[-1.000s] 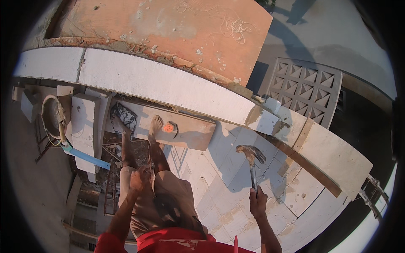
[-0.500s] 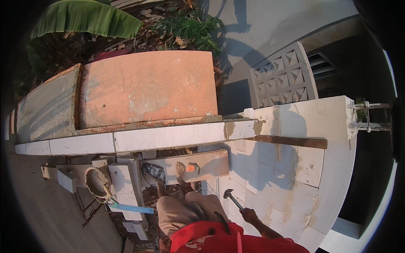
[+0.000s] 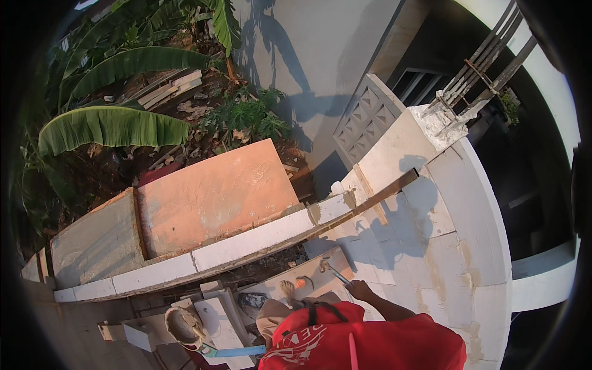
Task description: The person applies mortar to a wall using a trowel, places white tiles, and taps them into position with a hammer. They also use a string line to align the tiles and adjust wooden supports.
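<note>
My right hand [image 3: 359, 288] grips the handle of a claw hammer [image 3: 335, 271], whose head is over a pale board [image 3: 338, 258] by my bare foot [image 3: 287, 287]. Near the foot lie a small orange round object [image 3: 300, 283] and a dark patterned item [image 3: 251, 300]. My left hand is out of sight. To the left, a round mortar container [image 3: 182, 325] sits beside white blocks [image 3: 218, 320], with a blue tool [image 3: 240, 351] across them.
A white block wall [image 3: 246, 238] crosses in front, with a salmon panel [image 3: 209, 197] beyond it. At right are white blockwork [image 3: 484, 246], a brown plank [image 3: 388, 191] and exposed bars [image 3: 487, 74] on a column. Banana plants [image 3: 114, 132] and a grey wall [image 3: 308, 49] lie behind.
My view has swung upward, bringing plants and column bars into sight. The hammer in my right hand now extends over the board. My left hand, visible a second ago, has dropped from view.
</note>
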{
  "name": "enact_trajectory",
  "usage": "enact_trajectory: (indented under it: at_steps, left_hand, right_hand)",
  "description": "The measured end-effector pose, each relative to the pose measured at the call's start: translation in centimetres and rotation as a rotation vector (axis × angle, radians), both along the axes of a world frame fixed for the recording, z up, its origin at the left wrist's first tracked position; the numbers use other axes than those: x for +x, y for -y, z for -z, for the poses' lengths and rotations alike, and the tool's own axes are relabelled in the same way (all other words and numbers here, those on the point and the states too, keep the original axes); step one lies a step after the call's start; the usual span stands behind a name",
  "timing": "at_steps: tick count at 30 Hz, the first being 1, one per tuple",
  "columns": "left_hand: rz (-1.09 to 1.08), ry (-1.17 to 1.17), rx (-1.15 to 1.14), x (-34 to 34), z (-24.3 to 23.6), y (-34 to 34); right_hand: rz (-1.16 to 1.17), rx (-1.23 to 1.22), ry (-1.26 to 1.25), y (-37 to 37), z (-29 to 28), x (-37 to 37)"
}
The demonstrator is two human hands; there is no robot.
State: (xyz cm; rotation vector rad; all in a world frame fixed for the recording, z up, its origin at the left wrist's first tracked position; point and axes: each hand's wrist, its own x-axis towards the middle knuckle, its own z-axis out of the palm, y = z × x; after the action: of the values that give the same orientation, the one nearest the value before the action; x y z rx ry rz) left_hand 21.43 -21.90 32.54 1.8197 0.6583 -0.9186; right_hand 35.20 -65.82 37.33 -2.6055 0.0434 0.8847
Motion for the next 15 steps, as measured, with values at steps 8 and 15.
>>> enact_trajectory:
  at_steps: [8,15]
  left_hand:
    - [0.046,0.042,0.011,2.2,0.6,-0.9]
    - [0.085,0.044,0.025,3.2,0.9,-1.0]
  right_hand:
    - [-0.057,-0.005,-0.059,-0.3,2.8,-1.4]
    - [-0.290,-0.024,0.068,2.4,5.6,-5.7]
